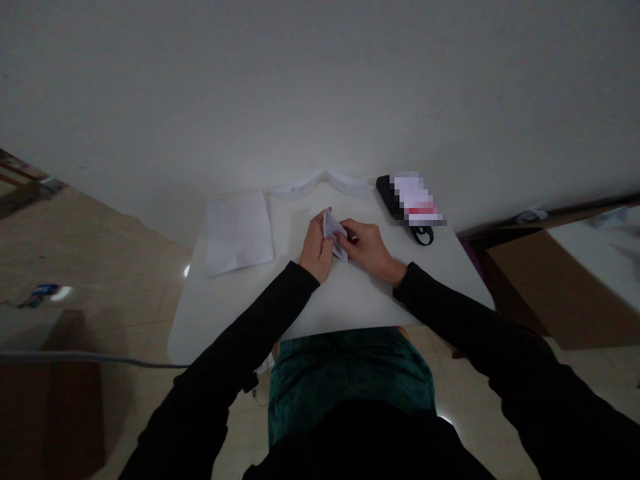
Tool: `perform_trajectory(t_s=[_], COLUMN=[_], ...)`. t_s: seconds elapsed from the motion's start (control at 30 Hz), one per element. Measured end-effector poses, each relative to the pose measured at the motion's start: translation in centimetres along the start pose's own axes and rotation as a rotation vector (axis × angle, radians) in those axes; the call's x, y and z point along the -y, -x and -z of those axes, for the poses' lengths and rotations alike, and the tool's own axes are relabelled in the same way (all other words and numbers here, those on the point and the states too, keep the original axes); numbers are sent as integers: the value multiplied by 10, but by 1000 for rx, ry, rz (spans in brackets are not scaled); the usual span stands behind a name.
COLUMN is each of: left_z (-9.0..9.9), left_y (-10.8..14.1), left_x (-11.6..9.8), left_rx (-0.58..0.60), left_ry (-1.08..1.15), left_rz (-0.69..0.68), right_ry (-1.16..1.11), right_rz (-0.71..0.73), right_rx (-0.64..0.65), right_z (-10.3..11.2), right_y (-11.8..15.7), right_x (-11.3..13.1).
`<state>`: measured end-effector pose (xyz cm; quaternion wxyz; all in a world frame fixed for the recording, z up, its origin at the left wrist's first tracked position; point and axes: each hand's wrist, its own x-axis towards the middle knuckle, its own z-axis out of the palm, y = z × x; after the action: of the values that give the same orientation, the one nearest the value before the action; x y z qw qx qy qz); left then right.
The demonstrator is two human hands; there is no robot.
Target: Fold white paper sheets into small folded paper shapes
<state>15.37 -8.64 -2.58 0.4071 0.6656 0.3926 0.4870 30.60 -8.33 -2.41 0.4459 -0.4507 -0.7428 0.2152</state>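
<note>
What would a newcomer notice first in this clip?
The left hand and right hand pinch a small folded white paper mid-table on the white table. Left of them lies a creased paper sheet; at the far right edge sits a black object, partly pixelated.

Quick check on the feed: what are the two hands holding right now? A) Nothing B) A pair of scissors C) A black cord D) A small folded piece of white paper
D. The left hand and right hand both grip the small folded white paper over the white table.
</note>
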Motion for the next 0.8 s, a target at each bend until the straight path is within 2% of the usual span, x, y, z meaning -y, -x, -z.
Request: perform_trajectory(t_s=[0.1, 0.23, 0.37, 0.47, 0.63, 0.73, 0.8], left_z=[-1, 4, 13, 24, 42, 41, 36], left_y=[-4, -13, -20, -24, -29, -29, -27], left_x=[3, 9, 13, 9, -3, -8, -7], left_rx=[-91, -128, 8, 119, 301, 313, 239], left_ry=[-86, -38, 194, 377, 636, 718, 669], left_rz=[27, 141, 335, 510, 670, 712, 700], right_ry=[50, 7, -138, -372, -674, -750, -771], right_rz=[16, -10, -124, -203, -317, -372, -379], right_rx=[-23, -53, -80, -53, -19, -46, -53], right_z=[-1, -1, 1, 3, 6, 6, 6], right_y=[1, 1, 0, -2, -7, -8, -8], right_x=[0, -2, -9, -12, -12, -10, -9])
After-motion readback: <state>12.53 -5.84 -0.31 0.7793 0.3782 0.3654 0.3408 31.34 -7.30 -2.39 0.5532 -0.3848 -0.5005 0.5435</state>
